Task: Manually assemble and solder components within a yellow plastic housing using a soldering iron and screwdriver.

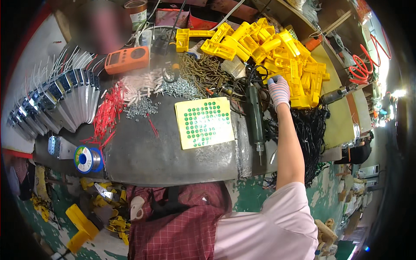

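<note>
My right hand (279,91), in a striped glove with blue-grey fingertips, is stretched far forward at the near edge of a heap of yellow plastic housings (284,45). The fingers look slightly apart against the housings; I see nothing held. A dark electric screwdriver (255,117) lies just left of my right forearm, bit pointing towards me. Black cables (310,138) hang in a bundle right of the forearm. My left hand is out of the picture.
A yellow card with green dots (205,123) lies mid-bench. Around it are long brass screws (201,71), silver screws (182,88), red wires (104,117), a solder spool (86,159), metal plates with wires (65,97) and an orange meter (127,60). A yellow part (81,227) shows lower left.
</note>
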Demonstrator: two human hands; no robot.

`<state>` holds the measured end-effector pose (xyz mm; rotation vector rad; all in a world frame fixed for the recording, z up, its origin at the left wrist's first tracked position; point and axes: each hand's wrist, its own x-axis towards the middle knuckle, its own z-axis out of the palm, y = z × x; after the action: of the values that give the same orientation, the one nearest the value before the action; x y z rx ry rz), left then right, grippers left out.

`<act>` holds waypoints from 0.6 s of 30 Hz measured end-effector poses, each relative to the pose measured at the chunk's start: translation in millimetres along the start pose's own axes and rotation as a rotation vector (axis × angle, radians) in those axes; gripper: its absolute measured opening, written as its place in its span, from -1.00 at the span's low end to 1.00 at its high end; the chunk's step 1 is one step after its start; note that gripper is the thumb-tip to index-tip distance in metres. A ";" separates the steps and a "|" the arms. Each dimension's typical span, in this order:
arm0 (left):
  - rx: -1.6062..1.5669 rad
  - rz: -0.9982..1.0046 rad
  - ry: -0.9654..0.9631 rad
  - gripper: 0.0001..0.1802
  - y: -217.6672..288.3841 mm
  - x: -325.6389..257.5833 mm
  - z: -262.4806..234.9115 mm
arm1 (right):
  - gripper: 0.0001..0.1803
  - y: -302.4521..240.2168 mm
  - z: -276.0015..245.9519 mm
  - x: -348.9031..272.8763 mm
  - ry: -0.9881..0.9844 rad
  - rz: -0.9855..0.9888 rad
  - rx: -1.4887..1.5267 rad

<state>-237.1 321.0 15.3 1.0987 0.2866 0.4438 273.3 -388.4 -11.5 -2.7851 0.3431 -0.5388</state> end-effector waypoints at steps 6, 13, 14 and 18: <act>0.491 -0.171 0.806 -0.57 -87.5 -157.9 -291.0 | -0.53 -40.8 60.9 27.9 -0.225 -0.152 -0.210; -0.085 -0.510 1.752 -0.41 -301.2 -220.8 -219.4 | -0.48 10.2 66.5 49.0 -0.106 0.060 0.101; -0.416 -0.697 1.746 -0.42 -300.2 -247.0 -220.4 | -0.54 1.4 72.6 53.7 -0.141 0.093 0.158; 0.347 -0.370 1.241 -0.56 -288.5 -179.9 -140.0 | -0.60 25.2 64.7 61.1 -0.338 0.059 0.500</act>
<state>-397.4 235.3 -304.4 0.9438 1.6777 0.7148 349.4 -414.2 -57.2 -2.3129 0.1826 -0.1079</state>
